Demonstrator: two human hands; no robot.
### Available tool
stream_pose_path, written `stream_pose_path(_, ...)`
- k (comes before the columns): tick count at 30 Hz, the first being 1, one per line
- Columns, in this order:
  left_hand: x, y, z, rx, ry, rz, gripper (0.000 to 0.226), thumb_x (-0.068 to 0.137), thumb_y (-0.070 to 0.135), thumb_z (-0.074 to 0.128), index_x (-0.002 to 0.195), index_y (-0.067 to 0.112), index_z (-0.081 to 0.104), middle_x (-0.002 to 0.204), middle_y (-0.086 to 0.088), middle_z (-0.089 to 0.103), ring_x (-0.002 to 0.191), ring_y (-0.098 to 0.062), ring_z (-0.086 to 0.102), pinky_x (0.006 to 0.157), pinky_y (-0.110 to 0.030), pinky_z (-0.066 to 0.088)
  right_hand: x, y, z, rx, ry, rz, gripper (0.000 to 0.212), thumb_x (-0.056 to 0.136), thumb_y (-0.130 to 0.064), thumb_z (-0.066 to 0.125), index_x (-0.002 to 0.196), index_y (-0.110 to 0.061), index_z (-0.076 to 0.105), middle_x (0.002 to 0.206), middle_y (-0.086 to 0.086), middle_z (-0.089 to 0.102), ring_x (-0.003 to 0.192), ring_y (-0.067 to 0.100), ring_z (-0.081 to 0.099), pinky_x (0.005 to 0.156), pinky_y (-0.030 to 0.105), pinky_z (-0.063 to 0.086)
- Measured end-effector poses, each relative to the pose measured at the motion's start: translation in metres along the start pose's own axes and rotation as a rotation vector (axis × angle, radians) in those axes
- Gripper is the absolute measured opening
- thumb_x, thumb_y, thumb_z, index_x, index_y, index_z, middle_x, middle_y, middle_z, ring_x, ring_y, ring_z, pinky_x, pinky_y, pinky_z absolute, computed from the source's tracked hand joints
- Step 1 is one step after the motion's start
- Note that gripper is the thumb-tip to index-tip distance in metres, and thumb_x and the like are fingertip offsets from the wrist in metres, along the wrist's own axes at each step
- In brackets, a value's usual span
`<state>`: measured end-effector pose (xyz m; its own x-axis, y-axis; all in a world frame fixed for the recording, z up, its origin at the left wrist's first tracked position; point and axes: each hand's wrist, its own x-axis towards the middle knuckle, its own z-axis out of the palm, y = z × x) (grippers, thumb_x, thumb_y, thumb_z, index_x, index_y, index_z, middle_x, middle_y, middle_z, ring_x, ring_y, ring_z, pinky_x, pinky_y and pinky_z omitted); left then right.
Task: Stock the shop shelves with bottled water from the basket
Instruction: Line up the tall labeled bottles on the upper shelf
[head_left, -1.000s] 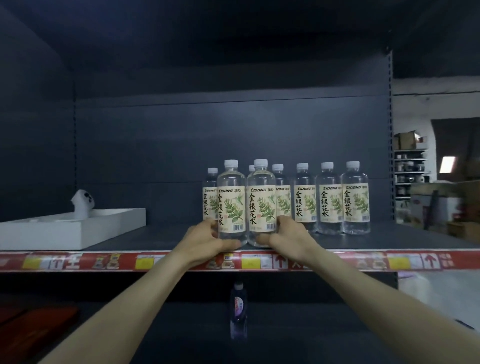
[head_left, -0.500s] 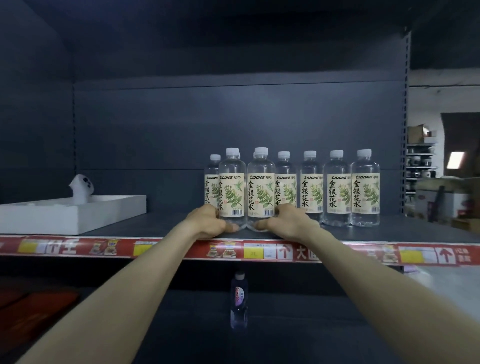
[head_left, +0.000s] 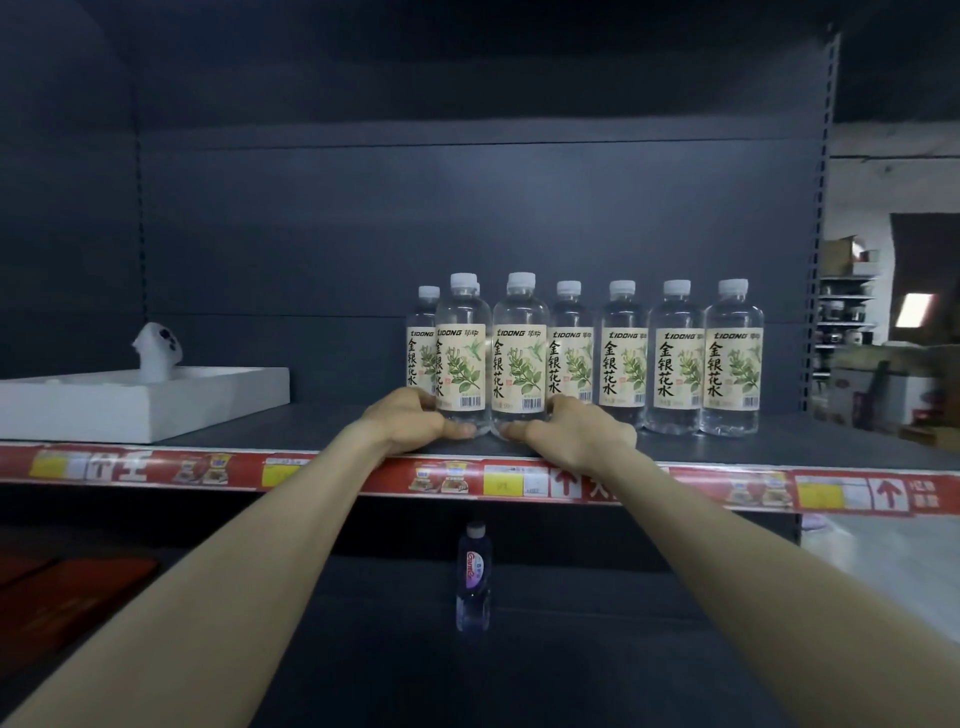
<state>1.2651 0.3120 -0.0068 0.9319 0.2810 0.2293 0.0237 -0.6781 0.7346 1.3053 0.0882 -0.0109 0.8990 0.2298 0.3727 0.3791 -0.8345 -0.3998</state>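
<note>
Left front bottle (head_left: 462, 358) clasped at base by left hand (head_left: 415, 426), thumb laid across front. Right front bottle (head_left: 519, 358) clasped likewise by right hand (head_left: 571, 439). Both stood upright near front edge of shelf (head_left: 311, 431), sides touching. Row of 4 bottles (head_left: 675, 364) ranged just right. White foam tray (head_left: 156, 410) set well left on same shelf. Purple bottle (head_left: 472, 577) seen on level below.

On the shelf (head_left: 311, 431), two front bottles (head_left: 519, 358) stand near the edge before a row of bottles (head_left: 675, 364) extending right, a tray (head_left: 130, 410) lies left, and a lone bottle (head_left: 473, 577) stands on the lower shelf (head_left: 571, 649).
</note>
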Motion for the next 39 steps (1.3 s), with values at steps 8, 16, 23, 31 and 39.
stream_pose_path(8,-0.001,0.002,0.006,0.125,0.078,0.049,0.064,0.068,0.067,0.087,0.115,0.032,0.061,0.123,0.007,0.068,0.116,-0.019,0.064,0.109,-0.039,0.048,-0.002,0.001,0.002,-0.091,0.025,-0.006,0.083,0.072,-0.096,0.042,0.115,-0.026,0.057,0.104,-0.001,0.071,0.099,0.027,0.067,0.103,0.049,0.048)
stream_pose_path(16,0.006,-0.005,0.011,0.223,0.192,0.053,0.081,0.048,0.088,0.079,0.103,0.032,0.06,0.107,0.015,0.07,0.1,-0.014,0.067,0.095,-0.04,0.054,0.005,0.004,0.007,-0.053,0.027,-0.016,0.1,0.059,-0.106,0.034,0.112,-0.025,0.059,0.095,-0.002,0.072,0.089,0.025,0.069,0.097,0.05,0.051)
stream_pose_path(23,0.001,-0.003,0.011,0.272,0.203,0.058,0.082,0.051,0.089,0.076,0.107,0.032,0.059,0.107,0.013,0.069,0.1,-0.016,0.067,0.093,-0.04,0.054,-0.008,0.001,0.001,-0.054,0.068,0.014,0.07,0.08,-0.088,0.053,0.104,-0.023,0.052,0.09,-0.006,0.061,0.085,0.02,0.057,0.083,0.039,0.041)
stream_pose_path(31,-0.017,0.007,0.018,0.37,0.235,0.057,0.073,0.072,0.082,0.072,0.118,0.028,0.056,0.112,0.009,0.064,0.11,-0.022,0.065,0.085,-0.035,0.048,-0.011,0.0,0.002,-0.066,0.067,0.017,0.087,0.074,-0.094,0.05,0.128,-0.026,0.052,0.102,-0.004,0.067,0.097,0.022,0.066,0.098,0.046,0.05)
stream_pose_path(39,-0.078,0.025,0.017,0.128,0.314,0.142,0.028,0.092,0.031,0.072,0.117,0.022,0.064,0.122,0.001,0.068,0.107,-0.02,0.062,0.085,-0.026,0.042,-0.066,-0.013,-0.013,0.1,0.156,-0.077,0.067,0.1,-0.065,0.045,0.141,-0.013,0.046,0.097,0.0,0.068,0.084,0.021,0.067,0.076,0.038,0.057)
